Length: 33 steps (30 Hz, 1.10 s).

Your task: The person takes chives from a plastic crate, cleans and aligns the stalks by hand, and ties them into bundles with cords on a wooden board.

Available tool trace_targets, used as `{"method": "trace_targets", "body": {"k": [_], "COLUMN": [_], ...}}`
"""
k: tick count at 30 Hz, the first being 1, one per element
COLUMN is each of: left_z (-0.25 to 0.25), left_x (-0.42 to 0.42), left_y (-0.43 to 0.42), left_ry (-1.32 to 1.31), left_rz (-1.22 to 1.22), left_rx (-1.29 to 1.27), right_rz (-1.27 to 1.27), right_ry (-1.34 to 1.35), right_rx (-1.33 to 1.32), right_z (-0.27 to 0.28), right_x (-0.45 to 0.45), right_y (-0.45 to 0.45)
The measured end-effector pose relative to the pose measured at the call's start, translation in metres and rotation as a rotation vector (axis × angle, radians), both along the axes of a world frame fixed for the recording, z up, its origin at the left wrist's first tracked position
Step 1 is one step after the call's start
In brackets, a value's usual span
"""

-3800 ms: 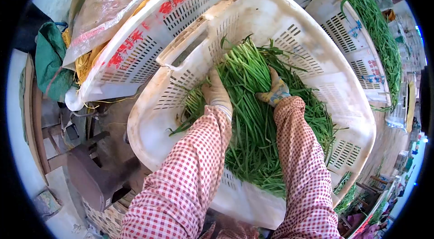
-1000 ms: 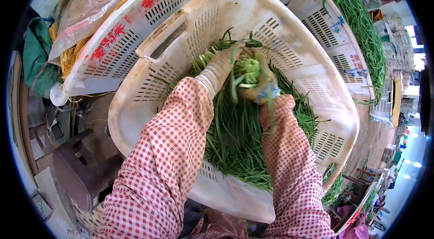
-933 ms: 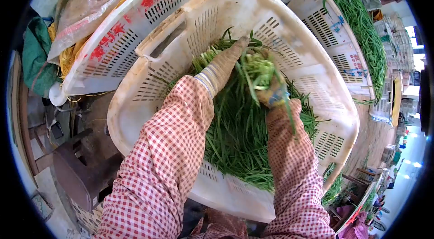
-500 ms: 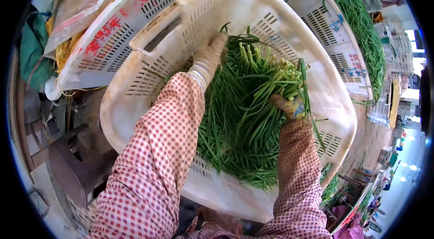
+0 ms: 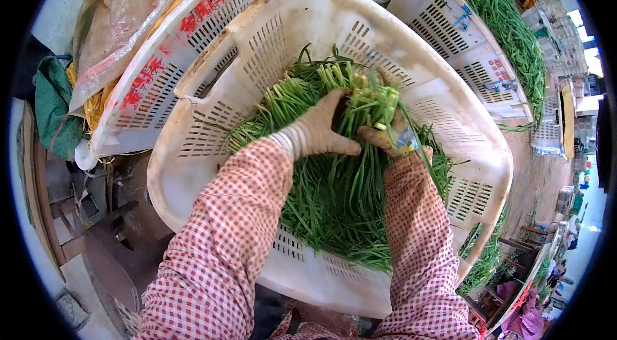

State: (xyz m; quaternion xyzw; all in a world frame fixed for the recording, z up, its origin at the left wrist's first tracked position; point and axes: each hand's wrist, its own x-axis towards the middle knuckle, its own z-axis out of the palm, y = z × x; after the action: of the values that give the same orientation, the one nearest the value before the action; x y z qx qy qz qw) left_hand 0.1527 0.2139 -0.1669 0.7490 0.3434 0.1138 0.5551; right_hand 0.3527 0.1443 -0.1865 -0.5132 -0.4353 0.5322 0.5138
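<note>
I see the right hand (image 5: 391,137) gripping a bunch of greens (image 5: 369,108) inside the white basket (image 5: 172,179) — the left hand (image 5: 316,129), thumb and fingers spread wide, right beside it.

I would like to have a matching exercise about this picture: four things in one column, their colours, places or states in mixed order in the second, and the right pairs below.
Things
1. left hand
2. sleeves
3. large red writing
4. right hand

Descriptions
A. closed around a bunch of green stalks
B. red-and-white checked
C. open, gripping nothing
D. on the white crate at upper left

Right pairs: 1-C, 2-B, 3-D, 4-A
</note>
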Motion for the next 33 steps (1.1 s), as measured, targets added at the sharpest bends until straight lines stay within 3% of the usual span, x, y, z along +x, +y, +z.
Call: {"method": "trace_targets", "body": {"k": [2,4,6,8,10,11,12,13,14,15,16,18,19,22,23,26,27,28,29,30,32,33], "left_z": [-0.028,-0.051,-0.052,-0.037,-0.062,-0.074,-0.073,-0.070,-0.068,-0.063,-0.041,0.005,0.009,0.015,0.019,-0.009,-0.018,-0.018,-0.018,-0.019,0.025,0.035], "left_x": [0.005,0.007,0.007,0.012,0.024,0.027,0.035,0.043,0.051,0.059,0.063,0.072,0.076,0.075,0.076,0.088,0.093,0.095,0.097,0.099,0.066,0.049], "left_y": [-0.009,-0.008,-0.011,-0.018,-0.025,-0.027,-0.035,-0.043,-0.051,-0.063,-0.068,-0.077,-0.087,-0.097,-0.102,-0.116,-0.122,-0.118,-0.114,-0.110,-0.088,-0.069], "left_ry": [-0.005,0.003,-0.114,-0.153,0.022,-0.440,-0.840,-1.258,-1.408,-1.648,-1.595,-1.315,-1.180,-1.268,-1.146,-1.197,-0.853,-0.735,-0.594,-0.468,0.100,-0.082], "left_rz": [0.077,0.216,0.236,0.337,0.268,0.293,0.229,0.146,-0.036,-0.033,0.215,0.641,0.530,0.558,0.602,0.470,0.402,0.313,0.245,0.205,-0.240,-0.321], "left_rx": [-0.035,-0.336,-0.330,-0.492,-0.213,-0.970,-1.309,-1.889,-2.332,-2.227,-2.070,-1.726,-1.446,-1.719,-1.824,-1.961,-1.084,-0.829,-0.548,-0.288,0.119,-0.060], "right_rz": [0.008,0.193,0.182,0.060,0.004,-0.002,-0.010,-0.010,-0.012,-0.079,-0.142,-0.172,-0.175,-0.145,-0.125,-0.119,-0.188,-0.258,-0.308,-0.310,-0.493,-0.525], "right_ry": [0.668,-0.675,-0.756,-0.602,-0.551,-0.555,-0.560,-0.617,-0.627,-0.469,-0.311,-0.385,-0.368,-0.320,-0.261,-0.244,-0.231,-0.217,-0.475,-0.473,-0.173,-0.328], "right_rx": [-0.058,0.174,0.171,0.238,0.167,0.229,0.294,0.346,0.346,0.274,0.201,0.124,0.141,0.156,0.185,0.263,0.149,0.039,0.182,0.182,0.054,0.094], "right_z": [-0.018,0.009,0.013,0.031,0.034,0.032,0.034,0.038,0.043,0.048,0.053,0.067,0.072,0.080,0.084,0.081,0.081,0.079,0.054,0.050,0.044,0.039], "right_x": [-0.006,-0.014,-0.018,-0.027,-0.027,-0.027,-0.029,-0.032,-0.036,-0.039,-0.041,-0.034,-0.031,-0.018,-0.018,-0.013,-0.014,-0.013,0.000,0.006,0.015,0.021], "right_y": [0.021,0.030,0.036,0.030,0.018,0.014,0.011,0.007,0.001,-0.004,-0.010,-0.024,-0.030,-0.045,-0.049,-0.055,-0.058,-0.061,-0.064,-0.067,-0.077,-0.082]}}
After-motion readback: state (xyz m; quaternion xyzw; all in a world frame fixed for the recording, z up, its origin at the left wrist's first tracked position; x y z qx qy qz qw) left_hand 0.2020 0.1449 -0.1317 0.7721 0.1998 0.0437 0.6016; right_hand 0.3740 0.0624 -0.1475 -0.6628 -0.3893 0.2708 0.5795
